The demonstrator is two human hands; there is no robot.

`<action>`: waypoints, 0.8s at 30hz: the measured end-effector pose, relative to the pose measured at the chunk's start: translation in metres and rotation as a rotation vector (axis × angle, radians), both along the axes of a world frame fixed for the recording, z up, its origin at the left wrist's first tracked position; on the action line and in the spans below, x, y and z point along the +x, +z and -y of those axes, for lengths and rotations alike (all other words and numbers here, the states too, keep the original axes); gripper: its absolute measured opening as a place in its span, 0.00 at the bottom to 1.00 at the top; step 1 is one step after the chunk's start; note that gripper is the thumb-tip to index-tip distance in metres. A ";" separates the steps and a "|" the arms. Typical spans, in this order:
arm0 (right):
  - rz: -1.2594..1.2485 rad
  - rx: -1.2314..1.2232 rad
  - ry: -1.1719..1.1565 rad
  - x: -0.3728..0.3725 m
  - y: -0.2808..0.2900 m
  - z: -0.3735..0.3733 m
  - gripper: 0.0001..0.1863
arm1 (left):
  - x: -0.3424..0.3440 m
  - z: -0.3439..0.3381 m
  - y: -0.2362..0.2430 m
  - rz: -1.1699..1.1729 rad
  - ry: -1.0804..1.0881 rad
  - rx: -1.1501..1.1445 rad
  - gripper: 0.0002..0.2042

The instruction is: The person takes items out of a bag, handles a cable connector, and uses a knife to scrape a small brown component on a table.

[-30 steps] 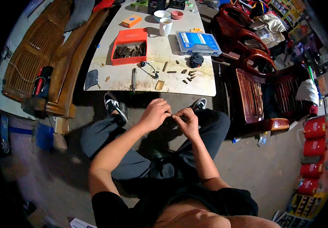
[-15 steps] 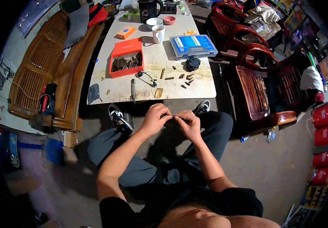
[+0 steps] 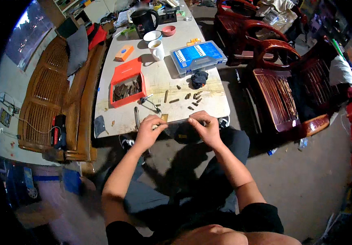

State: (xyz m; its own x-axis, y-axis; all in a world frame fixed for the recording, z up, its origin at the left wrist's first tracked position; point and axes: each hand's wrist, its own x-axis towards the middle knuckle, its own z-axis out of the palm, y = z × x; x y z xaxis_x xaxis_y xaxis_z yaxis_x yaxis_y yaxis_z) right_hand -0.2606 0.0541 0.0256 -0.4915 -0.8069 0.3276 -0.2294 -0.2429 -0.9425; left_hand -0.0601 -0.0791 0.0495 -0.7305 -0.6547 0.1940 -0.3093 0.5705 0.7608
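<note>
My left hand (image 3: 149, 132) is at the table's front edge, thumb and fingers pressed together around something small and pale that I cannot make out. Opposite it, my right hand (image 3: 207, 129) has its thumb against its curled fingers; whatever may be in them is hidden. Just beyond my left hand lie a slim metal tool (image 3: 136, 117), a thin black piece with a wire (image 3: 150, 104) and a small yellowish flat piece (image 3: 165, 117). Several short dark-brown sticks (image 3: 174, 100) are scattered farther in. An open orange-red box (image 3: 143, 84) holds many similar dark pieces.
A blue-topped plastic case (image 3: 200, 56) sits on the table's right, with a crumpled black cloth (image 3: 199, 79) before it. Behind are a white mug (image 3: 156, 51), bowls (image 3: 169, 30), a black kettle (image 3: 144, 22) and an orange carton (image 3: 124, 53). Wooden seats (image 3: 280, 96) flank the table.
My hands, together half a second ago, are now apart: the left has gone left, the right slightly right. The view has shifted, so the table sits lower in it.
</note>
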 end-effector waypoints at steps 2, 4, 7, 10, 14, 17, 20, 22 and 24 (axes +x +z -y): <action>0.073 -0.008 0.107 -0.023 0.008 0.018 0.06 | -0.018 0.027 0.005 -0.056 -0.028 0.110 0.06; 0.162 0.004 0.197 -0.049 0.014 0.038 0.08 | -0.046 0.055 0.017 -0.045 -0.081 0.104 0.06; 0.167 -0.014 0.190 -0.084 0.005 0.072 0.13 | -0.101 0.091 0.040 0.045 -0.124 0.063 0.05; 0.427 0.005 0.090 -0.119 -0.031 0.100 0.18 | -0.163 0.141 0.033 0.025 -0.228 -0.083 0.10; 1.098 -0.090 -0.148 -0.157 -0.070 0.119 0.23 | -0.255 0.217 0.010 -0.084 -0.149 0.013 0.20; 1.152 -0.148 -0.078 -0.170 -0.071 0.124 0.24 | -0.324 0.308 -0.047 -0.039 -0.047 -0.192 0.19; 1.213 -0.128 -0.095 -0.177 -0.078 0.126 0.26 | -0.382 0.355 -0.088 0.087 -0.004 -0.364 0.22; 1.268 -0.054 -0.102 -0.177 -0.078 0.127 0.25 | -0.416 0.360 -0.108 0.297 0.006 -0.419 0.25; 1.292 0.044 -0.181 -0.180 -0.085 0.122 0.25 | -0.452 0.366 -0.125 0.415 -0.087 -0.342 0.25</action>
